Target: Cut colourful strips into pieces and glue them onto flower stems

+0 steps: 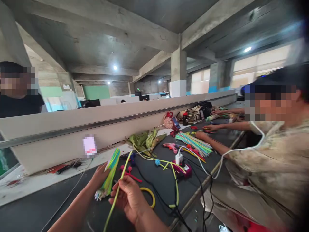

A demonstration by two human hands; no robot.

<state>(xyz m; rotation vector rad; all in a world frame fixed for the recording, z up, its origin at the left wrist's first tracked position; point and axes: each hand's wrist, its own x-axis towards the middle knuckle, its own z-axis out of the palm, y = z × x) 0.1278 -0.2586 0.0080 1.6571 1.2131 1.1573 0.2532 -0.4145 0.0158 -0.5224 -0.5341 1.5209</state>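
My right hand (pixel 131 195) is closed in a pinch on a long yellow-green pipe cleaner (pixel 124 169), which slants upward across the front of the table. Beside it, my left hand (pixel 99 176) is closed against the left side of a bundle of green and yellow pipe cleaners (pixel 110 174); some of its fingertips are hidden. Just beyond my right hand lie a red piece with round ends (pixel 131 175) and a blue-handled tool (pixel 132 158). A yellow ring (pixel 152 196) rests to the right of my right wrist.
A purple power block (pixel 185 170) with a white plug (pixel 179 159) and black cables sits to the right. Farther back are a pink glue gun (pixel 172 147), another pipe cleaner bundle (pixel 194 144) and green husks (pixel 146 140). A co-worker's arm (pixel 214 143) reaches in from the right.
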